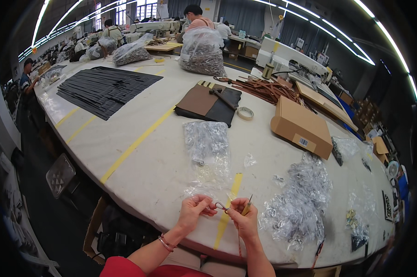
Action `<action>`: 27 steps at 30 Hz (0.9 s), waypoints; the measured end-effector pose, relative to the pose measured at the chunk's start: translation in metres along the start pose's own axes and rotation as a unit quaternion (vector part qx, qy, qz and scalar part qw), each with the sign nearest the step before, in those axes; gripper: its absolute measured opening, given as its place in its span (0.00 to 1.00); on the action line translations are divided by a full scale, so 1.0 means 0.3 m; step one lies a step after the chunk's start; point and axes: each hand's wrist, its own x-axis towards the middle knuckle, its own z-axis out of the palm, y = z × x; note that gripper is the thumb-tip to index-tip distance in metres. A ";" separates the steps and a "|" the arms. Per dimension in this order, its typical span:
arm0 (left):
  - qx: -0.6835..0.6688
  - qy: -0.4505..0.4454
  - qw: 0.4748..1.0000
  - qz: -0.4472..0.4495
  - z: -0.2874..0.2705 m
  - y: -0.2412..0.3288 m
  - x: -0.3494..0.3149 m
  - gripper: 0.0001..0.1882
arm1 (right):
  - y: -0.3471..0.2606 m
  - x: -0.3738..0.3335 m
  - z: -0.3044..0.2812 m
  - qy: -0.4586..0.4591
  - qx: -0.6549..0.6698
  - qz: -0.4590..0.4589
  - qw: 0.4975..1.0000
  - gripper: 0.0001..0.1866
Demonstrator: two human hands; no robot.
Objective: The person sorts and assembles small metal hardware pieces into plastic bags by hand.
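Close to the table's near edge, my left hand (pixel 195 212) is pinched at one end of a small looped metal clasp (pixel 220 206). The clasp's other end meets the fingertips of my right hand (pixel 243 220). That hand also grips an awl (pixel 246 209) with a yellowish handle, its thin point sticking up and away from the clasp. A thin reddish cord (pixel 239 241) hangs below the right hand. Just beyond my hands lies a clear plastic bag (pixel 206 143) of small packed metal pieces. To the right spreads a heap of small clear packets (pixel 298 203) with metal parts.
Farther off are a brown panel on black material (pixel 197 100) with a hammer (pixel 223 98), a tape roll (pixel 245 113), a cardboard box (pixel 301 129) and brown straps (pixel 264 88). Black strips (pixel 104 87) lie at the left. Full bags (pixel 201 53) and co-workers (pixel 199 19) are at the back.
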 end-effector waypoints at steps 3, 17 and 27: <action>0.039 -0.015 0.999 -0.014 0.004 0.005 -0.002 0.08 | 0.015 0.002 -0.002 -0.001 -0.023 -0.017 1.000 0.11; 0.146 -0.164 0.972 -0.088 0.003 0.033 -0.031 0.11 | 0.038 -0.017 -0.018 0.015 0.027 0.099 0.995 0.09; 0.060 -0.121 0.991 -0.005 0.042 -0.019 -0.105 0.08 | 0.023 -0.132 0.058 0.071 0.189 0.085 0.976 0.05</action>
